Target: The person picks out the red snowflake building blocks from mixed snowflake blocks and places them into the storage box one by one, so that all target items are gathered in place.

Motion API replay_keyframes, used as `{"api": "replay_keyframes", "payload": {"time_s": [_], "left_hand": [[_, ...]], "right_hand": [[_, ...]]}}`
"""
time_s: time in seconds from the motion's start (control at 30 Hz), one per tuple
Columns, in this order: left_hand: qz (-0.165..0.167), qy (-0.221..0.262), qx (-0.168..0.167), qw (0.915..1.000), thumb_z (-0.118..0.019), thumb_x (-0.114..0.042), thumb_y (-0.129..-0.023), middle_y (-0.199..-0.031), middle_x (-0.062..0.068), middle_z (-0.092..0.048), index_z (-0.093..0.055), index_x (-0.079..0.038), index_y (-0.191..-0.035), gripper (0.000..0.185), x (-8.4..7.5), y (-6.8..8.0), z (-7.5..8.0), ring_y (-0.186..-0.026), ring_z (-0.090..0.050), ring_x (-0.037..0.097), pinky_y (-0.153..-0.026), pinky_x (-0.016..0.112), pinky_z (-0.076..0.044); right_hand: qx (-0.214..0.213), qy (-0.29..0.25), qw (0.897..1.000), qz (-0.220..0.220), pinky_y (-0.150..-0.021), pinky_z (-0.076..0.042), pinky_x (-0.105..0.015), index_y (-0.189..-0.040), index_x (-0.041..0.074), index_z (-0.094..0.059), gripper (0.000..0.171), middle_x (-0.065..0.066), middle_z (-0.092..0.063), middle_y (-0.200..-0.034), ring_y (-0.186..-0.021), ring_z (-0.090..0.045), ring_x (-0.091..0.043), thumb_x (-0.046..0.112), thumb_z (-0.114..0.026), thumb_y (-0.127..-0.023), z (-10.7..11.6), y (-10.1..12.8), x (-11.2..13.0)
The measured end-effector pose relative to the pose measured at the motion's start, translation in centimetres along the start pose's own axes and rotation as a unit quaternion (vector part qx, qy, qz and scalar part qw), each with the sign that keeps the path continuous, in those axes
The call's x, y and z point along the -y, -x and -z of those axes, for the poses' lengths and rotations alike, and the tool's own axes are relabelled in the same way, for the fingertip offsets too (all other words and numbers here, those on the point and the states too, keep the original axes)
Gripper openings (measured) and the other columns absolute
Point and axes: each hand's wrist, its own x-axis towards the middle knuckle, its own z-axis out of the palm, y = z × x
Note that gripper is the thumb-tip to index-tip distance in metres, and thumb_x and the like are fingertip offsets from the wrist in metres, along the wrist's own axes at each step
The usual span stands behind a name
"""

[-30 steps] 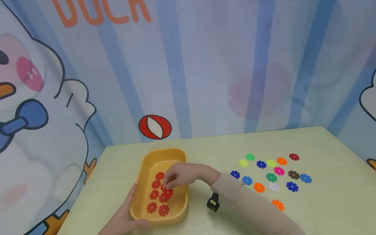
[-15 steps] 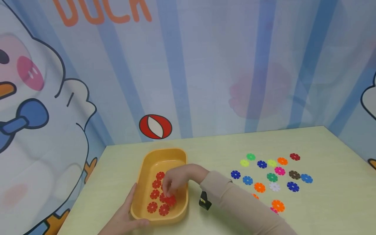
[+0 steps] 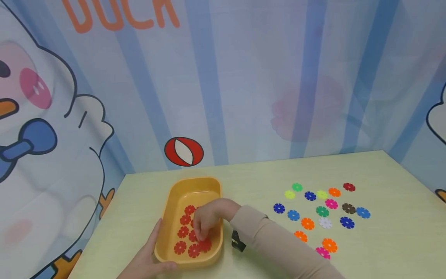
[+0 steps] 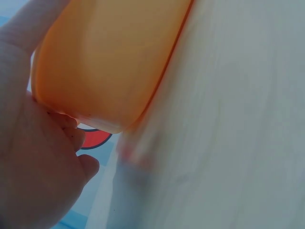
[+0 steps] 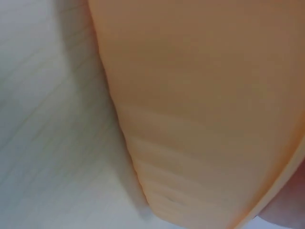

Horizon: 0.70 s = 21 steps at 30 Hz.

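- We are holding the near left corner of the orange tray (image 3: pixel 174 193) with our left hand (image 3: pixel 148 259); its grip is closing on the tray, thumb along the left wall and fingers curling under the near rim, and the left wrist view is showing the tray's outer wall against the palm.
- We are reaching our right hand (image 3: pixel 208 217) down into the tray, fingers pointing at the red discs (image 3: pixel 184 232) lying on its floor.
- The fingertips are touching a red disc (image 3: pixel 204 245) near the tray's right wall; we cannot tell whether this grip is pinching it or only pressing on it.
- The right wrist view is showing only the tray's orange wall and the pale surface (image 5: pixel 47 143) beside it.
- The tray is sitting on the left part of the surface, close to us.
- The loose coloured discs (image 3: pixel 322 211) are lying spread out on the surface, well apart from the tray to the right.
- A cartoon backdrop (image 3: pixel 244 77) is standing behind the surface.
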Motion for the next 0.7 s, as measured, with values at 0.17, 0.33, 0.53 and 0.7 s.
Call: {"api": "replay_keyframes", "payload": {"time_s": [0.17,0.33,0.53,0.7], "left_hand": [[0.005,0.005,-0.001,1.0,-0.079,-0.046,-0.076,-0.16,0.019,-0.006,0.013,-0.021,-0.154,0.123,-0.15,0.16,-0.05,-0.127,-0.037,0.04,-0.105,0.063,-0.037],[0.004,0.005,-0.003,1.0,-0.079,-0.045,-0.077,-0.159,0.02,-0.009,0.012,-0.02,-0.154,0.122,-0.16,0.25,-0.08,-0.121,-0.044,0.034,-0.101,0.055,-0.045],[0.008,-0.004,-0.007,0.9999,-0.079,-0.047,-0.075,-0.158,0.02,-0.012,0.012,-0.02,-0.154,0.125,-0.1,0.26,-0.05,-0.115,-0.049,0.029,-0.097,0.05,-0.05],[0.009,-0.017,-0.01,0.9998,-0.079,-0.05,-0.074,-0.158,0.021,-0.012,0.013,-0.02,-0.154,0.126,-0.06,0.17,-0.07,-0.116,-0.048,0.03,-0.098,0.051,-0.05]], "right_hand": [[-0.002,0.017,1.0,-0.016,-0.068,-0.047,-0.021,-0.078,0.014,-0.072,0.009,0.002,-0.062,-0.074,-0.072,-0.054,-0.011,0.015,-0.073,-0.086,-0.4,-0.18,0.11],[0.0,0.029,0.999,-0.027,-0.068,-0.047,-0.021,-0.077,0.013,-0.072,0.009,0.003,-0.063,-0.074,-0.072,-0.054,-0.011,0.015,-0.073,-0.086,-0.51,-0.33,0.29],[-0.001,0.028,0.999,-0.022,-0.069,-0.046,-0.022,-0.077,0.013,-0.073,0.009,0.003,-0.063,-0.075,-0.074,-0.053,-0.01,0.015,-0.073,-0.086,-0.41,-0.4,0.34],[-0.001,0.023,1.0,-0.003,-0.072,-0.046,-0.022,-0.078,0.015,-0.073,0.007,0.004,-0.064,-0.077,-0.076,-0.054,-0.01,0.016,-0.074,-0.085,-0.04,-0.18,0.3]]}}
